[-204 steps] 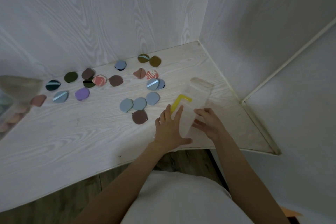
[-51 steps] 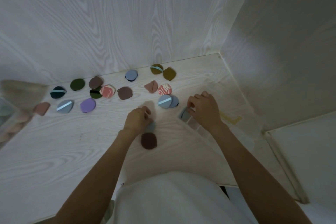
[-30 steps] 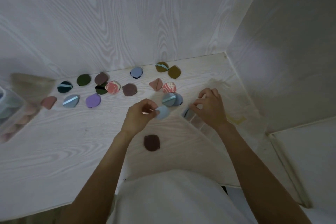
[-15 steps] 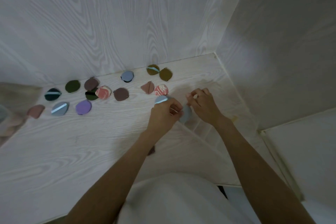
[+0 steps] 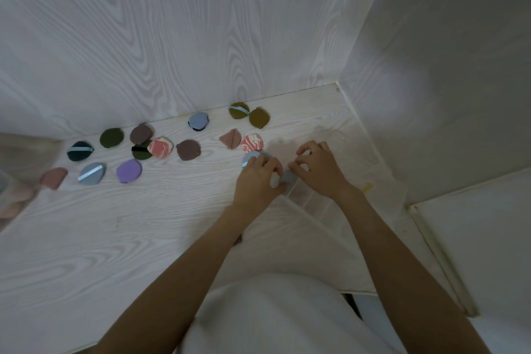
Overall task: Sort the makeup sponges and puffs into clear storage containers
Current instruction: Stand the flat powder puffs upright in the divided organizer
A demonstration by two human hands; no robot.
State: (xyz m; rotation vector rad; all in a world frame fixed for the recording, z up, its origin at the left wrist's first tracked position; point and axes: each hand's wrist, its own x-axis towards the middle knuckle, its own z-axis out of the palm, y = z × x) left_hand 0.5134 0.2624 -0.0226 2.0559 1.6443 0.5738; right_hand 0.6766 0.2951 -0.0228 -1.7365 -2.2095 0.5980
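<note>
Several flat makeup puffs in many colours lie scattered on the white wood table (image 5: 115, 238). A clear divided container (image 5: 316, 201) with a yellow latch (image 5: 367, 187) lies on its side at the right. My left hand (image 5: 257, 181) pinches a blue-grey puff (image 5: 288, 181) at the container's left end compartment. My right hand (image 5: 320, 171) has its fingers curled on that same end, fingertips just above the puff. Another blue-grey strapped puff (image 5: 249, 157) peeks out behind my left hand.
Purple puff (image 5: 129, 171), marbled pink puffs (image 5: 160, 147) (image 5: 252, 142), olive puffs (image 5: 249, 114) and others lie along the back wall. A second clear container with pink sponges (image 5: 13, 198) sits at the far left edge. A wall closes the right side.
My left hand picked a blue-grey puff off the table and carried it right to the container's end. My right hand stayed at that end.
</note>
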